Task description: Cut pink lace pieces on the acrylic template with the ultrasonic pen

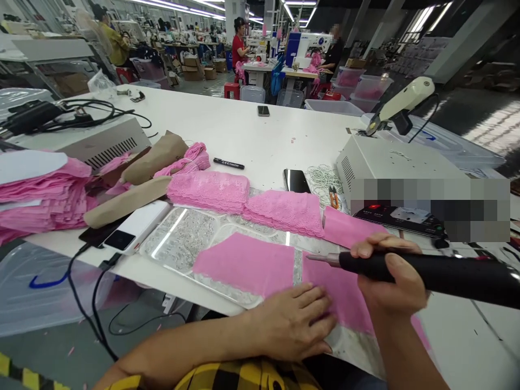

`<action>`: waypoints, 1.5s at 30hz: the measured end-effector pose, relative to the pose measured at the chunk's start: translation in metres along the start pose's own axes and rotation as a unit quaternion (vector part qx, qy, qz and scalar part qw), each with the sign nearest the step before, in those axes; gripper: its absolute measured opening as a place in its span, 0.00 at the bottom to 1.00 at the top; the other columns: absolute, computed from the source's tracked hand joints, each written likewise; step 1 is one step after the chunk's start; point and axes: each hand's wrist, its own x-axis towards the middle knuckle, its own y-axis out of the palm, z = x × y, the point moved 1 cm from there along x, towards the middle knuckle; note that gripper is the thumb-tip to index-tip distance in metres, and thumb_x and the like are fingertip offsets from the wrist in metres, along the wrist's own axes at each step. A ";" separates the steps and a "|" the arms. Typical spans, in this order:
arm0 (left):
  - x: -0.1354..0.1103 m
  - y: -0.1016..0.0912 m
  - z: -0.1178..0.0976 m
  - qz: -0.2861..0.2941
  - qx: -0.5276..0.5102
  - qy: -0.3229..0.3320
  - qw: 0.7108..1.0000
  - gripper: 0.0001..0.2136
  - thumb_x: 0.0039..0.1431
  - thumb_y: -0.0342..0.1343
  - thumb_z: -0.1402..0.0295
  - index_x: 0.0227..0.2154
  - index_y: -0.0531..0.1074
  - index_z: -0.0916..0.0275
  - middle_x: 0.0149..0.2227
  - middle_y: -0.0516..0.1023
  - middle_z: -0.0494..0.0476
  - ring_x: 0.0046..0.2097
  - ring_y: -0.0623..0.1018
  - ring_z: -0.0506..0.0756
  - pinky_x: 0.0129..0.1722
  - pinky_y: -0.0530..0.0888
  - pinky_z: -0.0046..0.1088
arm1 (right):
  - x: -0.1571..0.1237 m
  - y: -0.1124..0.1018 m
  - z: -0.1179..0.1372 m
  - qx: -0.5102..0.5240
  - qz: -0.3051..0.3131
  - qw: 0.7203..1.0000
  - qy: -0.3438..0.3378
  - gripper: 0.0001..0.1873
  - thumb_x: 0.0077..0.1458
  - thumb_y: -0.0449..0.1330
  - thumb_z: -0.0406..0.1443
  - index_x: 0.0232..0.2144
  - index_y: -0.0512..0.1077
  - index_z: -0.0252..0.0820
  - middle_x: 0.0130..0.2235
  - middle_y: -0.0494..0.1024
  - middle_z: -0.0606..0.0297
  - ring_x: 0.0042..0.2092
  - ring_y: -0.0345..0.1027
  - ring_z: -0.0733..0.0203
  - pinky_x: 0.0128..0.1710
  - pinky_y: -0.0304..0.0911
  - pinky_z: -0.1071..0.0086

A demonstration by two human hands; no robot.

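left hand (294, 319) open flat, palm down on pink fabric (348, 300), right hand (390, 279) wrapped around black tool (450, 273), metal tip pointing left

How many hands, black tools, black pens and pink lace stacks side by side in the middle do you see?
hands: 2, left hand and right hand
black tool: 1
black pen: 1
pink lace stacks: 2
total: 6

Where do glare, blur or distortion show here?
Head view: ceiling lights glare in streaks on the shiny plate; a pixelated block overlaps the white machine; the wide lens bows the table; the right hand and black tool are sharp.
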 end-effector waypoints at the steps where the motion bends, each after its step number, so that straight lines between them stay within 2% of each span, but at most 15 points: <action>1: 0.000 0.000 -0.001 -0.007 -0.003 0.008 1.000 0.19 0.70 0.47 0.59 0.47 0.73 0.71 0.50 0.76 0.66 0.54 0.74 0.61 0.60 0.66 0.36 | 0.000 -0.002 0.002 0.003 0.003 1.000 0.005 0.06 0.40 0.58 0.35 0.26 0.71 0.41 0.30 0.71 0.67 0.23 0.63 0.67 0.24 0.65 0.66; 6: -0.001 0.006 -0.003 -0.022 -0.011 0.032 0.999 0.20 0.70 0.46 0.58 0.46 0.75 0.71 0.49 0.77 0.65 0.53 0.75 0.60 0.58 0.68 0.34 | -0.004 -0.005 0.007 -0.003 0.022 0.999 0.038 0.06 0.38 0.59 0.35 0.24 0.70 0.41 0.28 0.70 0.68 0.22 0.61 0.67 0.21 0.64 0.66; 11: -0.002 0.007 -0.005 -0.002 -0.010 0.039 0.999 0.20 0.70 0.47 0.58 0.47 0.75 0.71 0.50 0.77 0.66 0.54 0.75 0.59 0.58 0.69 0.34 | -0.007 -0.003 0.005 -0.005 0.021 0.999 0.050 0.06 0.38 0.59 0.35 0.24 0.70 0.41 0.29 0.70 0.68 0.22 0.62 0.67 0.22 0.64 0.65; 17: -0.002 0.004 -0.005 0.025 -0.016 0.037 0.999 0.21 0.71 0.45 0.58 0.48 0.74 0.71 0.52 0.77 0.66 0.56 0.75 0.59 0.59 0.68 0.33 | -0.010 -0.003 0.006 -0.008 0.034 0.999 0.040 0.05 0.41 0.59 0.35 0.25 0.70 0.41 0.29 0.70 0.67 0.23 0.63 0.66 0.23 0.65 0.64; 25: -0.002 0.004 -0.005 0.014 -0.023 0.040 0.999 0.20 0.70 0.48 0.58 0.47 0.75 0.72 0.51 0.77 0.67 0.56 0.74 0.61 0.59 0.68 0.33 | -0.009 -0.001 0.008 -0.010 0.061 0.998 0.028 0.03 0.44 0.60 0.34 0.26 0.70 0.40 0.30 0.70 0.66 0.24 0.65 0.66 0.24 0.65 0.65; 32: -0.003 0.005 -0.005 0.012 -0.014 0.048 0.999 0.20 0.70 0.47 0.58 0.47 0.76 0.71 0.51 0.78 0.65 0.55 0.75 0.60 0.59 0.69 0.32 | -0.010 -0.010 0.014 0.030 0.114 0.991 0.071 0.05 0.45 0.61 0.36 0.27 0.73 0.40 0.29 0.71 0.66 0.22 0.63 0.68 0.20 0.63 0.68; 45: -0.003 0.005 -0.005 0.033 -0.022 0.039 0.998 0.19 0.70 0.48 0.58 0.48 0.75 0.71 0.52 0.77 0.66 0.57 0.74 0.60 0.60 0.68 0.32 | -0.015 -0.007 0.014 0.024 0.142 0.988 0.053 0.06 0.48 0.63 0.38 0.28 0.72 0.41 0.29 0.71 0.66 0.23 0.64 0.67 0.22 0.65 0.68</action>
